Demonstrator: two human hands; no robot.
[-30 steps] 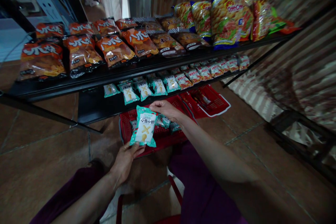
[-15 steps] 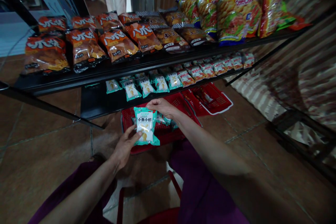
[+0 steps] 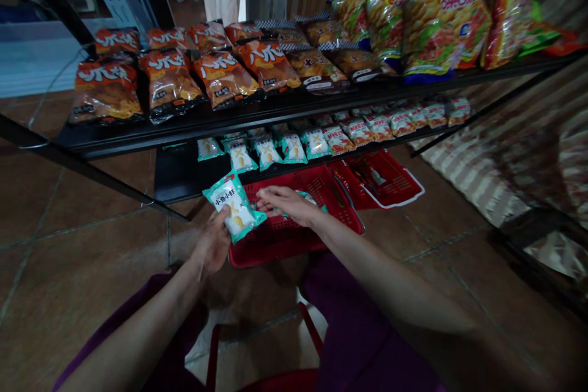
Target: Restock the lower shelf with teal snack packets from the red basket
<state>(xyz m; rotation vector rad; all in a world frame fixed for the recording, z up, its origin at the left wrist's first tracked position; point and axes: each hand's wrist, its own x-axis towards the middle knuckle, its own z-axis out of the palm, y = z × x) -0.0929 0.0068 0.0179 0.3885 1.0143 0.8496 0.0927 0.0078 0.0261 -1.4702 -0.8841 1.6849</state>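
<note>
My left hand (image 3: 212, 244) grips a teal and white snack packet (image 3: 234, 206) by its lower edge, tilted to the left above the near rim of a red basket (image 3: 280, 239) on the floor. Just right of that packet my right hand (image 3: 282, 203) hovers over the basket with fingers stretched out, holding nothing. More teal packets (image 3: 309, 199) lie inside the basket. A row of the same teal packets (image 3: 266, 151) lies on the lower black shelf just beyond.
The upper black shelf (image 3: 138, 135) carries orange chip bags (image 3: 168, 78) at left and large colourful bags (image 3: 436, 24) at right. Pink-red small packets (image 3: 381, 125) fill the lower shelf's right side. A second red basket (image 3: 390, 177) sits behind. Brown tiled floor lies left.
My right hand let go of the packet's top and dropped toward the basket. The left hand tilted the packet leftward and now holds it alone. The view shifted slightly left.
</note>
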